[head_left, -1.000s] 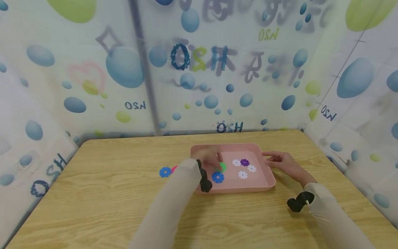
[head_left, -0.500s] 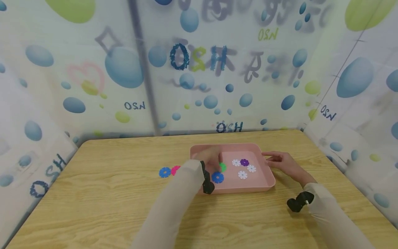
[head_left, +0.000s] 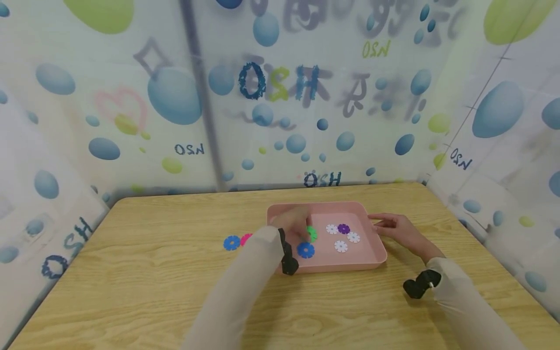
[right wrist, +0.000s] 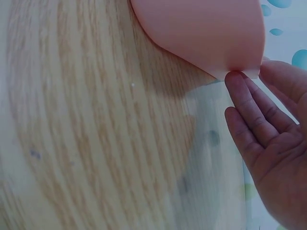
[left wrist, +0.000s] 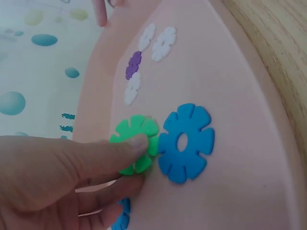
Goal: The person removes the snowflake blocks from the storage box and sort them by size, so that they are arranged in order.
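green disc (left wrist: pixel 137 125): round, face up, in pink tray (head_left: pixel 330 268) | pink tray: long axis runs hand to hand | left hand (left wrist: pixel 55 172): pinches green disc, thumb on top | right hand (head_left: pixel 397 232): fingers straight, touching end wall

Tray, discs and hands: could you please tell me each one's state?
Left hand: pinching the green disc
Right hand: fingers touching the tray
Tray: upright on the table
Green disc: pinched, partly hidden
Blue disc in tray: lying flat
Purple disc: lying flat
White discs: lying flat
Pink disc: partly hidden
Blue disc on table: lying flat
Third blue disc: mostly hidden
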Demonstrator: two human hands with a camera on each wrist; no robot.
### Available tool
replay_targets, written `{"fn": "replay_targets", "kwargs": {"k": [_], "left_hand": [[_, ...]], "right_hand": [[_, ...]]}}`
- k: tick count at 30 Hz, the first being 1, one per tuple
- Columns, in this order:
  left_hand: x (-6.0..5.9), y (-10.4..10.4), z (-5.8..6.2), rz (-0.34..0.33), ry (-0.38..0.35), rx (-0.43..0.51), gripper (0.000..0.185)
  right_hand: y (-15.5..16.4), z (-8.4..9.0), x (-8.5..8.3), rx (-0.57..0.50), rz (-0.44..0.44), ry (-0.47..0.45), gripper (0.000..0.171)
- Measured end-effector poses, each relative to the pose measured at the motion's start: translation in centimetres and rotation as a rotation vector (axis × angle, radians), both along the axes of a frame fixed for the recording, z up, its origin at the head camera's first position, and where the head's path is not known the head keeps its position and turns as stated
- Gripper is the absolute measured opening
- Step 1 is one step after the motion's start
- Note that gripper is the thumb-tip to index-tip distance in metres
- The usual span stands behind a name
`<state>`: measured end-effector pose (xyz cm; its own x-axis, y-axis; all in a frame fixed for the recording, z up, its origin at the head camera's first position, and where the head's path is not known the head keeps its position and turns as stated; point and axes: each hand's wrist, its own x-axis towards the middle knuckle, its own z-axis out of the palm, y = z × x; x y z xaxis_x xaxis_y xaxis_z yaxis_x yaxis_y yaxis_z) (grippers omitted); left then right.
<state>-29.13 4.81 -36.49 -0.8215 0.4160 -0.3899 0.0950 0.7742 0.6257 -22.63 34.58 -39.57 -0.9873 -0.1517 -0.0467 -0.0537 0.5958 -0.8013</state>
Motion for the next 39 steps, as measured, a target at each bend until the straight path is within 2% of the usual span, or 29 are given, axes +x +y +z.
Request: {"fn": "replay_targets", "kwargs": {"k": [6, 15, 20, 23, 31, 39], "left_hand": [[-0.4, -0.4, 0.4, -0.154, 0.101, 0.023, 0.019], [-1.2, -1.5, 0.9, -0.302, 0.179, 0.007, 0.02], [-1.5, -2.8, 1.7, -0.379, 0.268, 0.003, 0.022], [-1.6, -3.9, 2.4, -0.403, 0.299, 0.013, 0.021], [-2.0, -8.3, 3.8, -0.384, 0.333, 0.065, 0.019], [-1.9, -13.7, 3.5, -0.399, 0.364, 0.137, 0.019]], "right_hand": [[-0.1, 0.0, 0.0, 0.001, -0.002, 0.001, 0.05], [-0.3, 0.1, -0.2, -0.002, -0.004, 0.001, 0.05], [-0.4, 0.0, -0.3, 0.005, -0.005, 0.016, 0.05], [-0.3, 0.1, -0.2, 0.012, -0.001, 0.019, 0.051], [-0.1, 0.0, -0.1, 0.008, -0.011, 0.014, 0.051], [-0.1, -0.1, 0.1, 0.001, -0.01, 0.012, 0.05]]}}
